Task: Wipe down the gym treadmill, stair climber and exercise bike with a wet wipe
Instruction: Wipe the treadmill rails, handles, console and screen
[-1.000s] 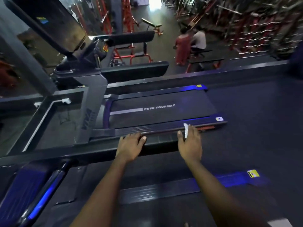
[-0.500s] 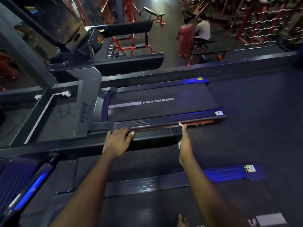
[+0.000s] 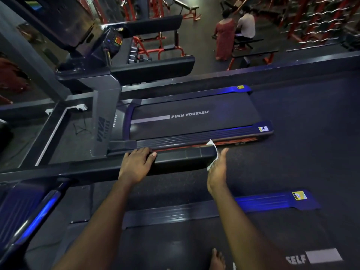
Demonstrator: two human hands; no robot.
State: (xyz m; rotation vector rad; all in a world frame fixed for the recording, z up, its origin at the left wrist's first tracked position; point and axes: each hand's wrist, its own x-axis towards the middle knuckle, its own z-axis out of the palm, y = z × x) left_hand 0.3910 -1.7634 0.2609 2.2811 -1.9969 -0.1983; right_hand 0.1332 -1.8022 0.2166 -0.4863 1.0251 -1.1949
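Looking down from on top of a treadmill (image 3: 272,201); its blue-lit side rail runs across the lower right of frame, and a bare foot (image 3: 217,260) shows at bottom centre.

The black handrail (image 3: 185,158) crosses mid-frame from the left edge and ends just right of centre. The left grip (image 3: 136,164), a bare hand, lies palm-down on top of it w/ fingers laid near straight across the top and thumb out toward the right. It rests there and isn't clamped round anything.

The right grip (image 3: 217,172) is at the rail's end, turned edge-on, palm facing left, thumb straight up. It's a flat, open hand pressing the wet wipe (image 3: 212,145) against the end cap. Can't see the fingers well from this angle. The wipe is a thin white strip wrapped round the rail end, between palm and cap. One corner pokes up above the rail and the other edge hangs just below it.

Beyond the rail, centre frame, a second treadmill (image 3: 194,123) sits on the dark floor, belt marked "PUSH YOURSELF". Its grey upright and console (image 3: 109,41) are upper left.

Top right: two people (image 3: 224,36) by a bench w/ an orange-red frame, plus racks of barbells. Top centre: more red-framed benches.
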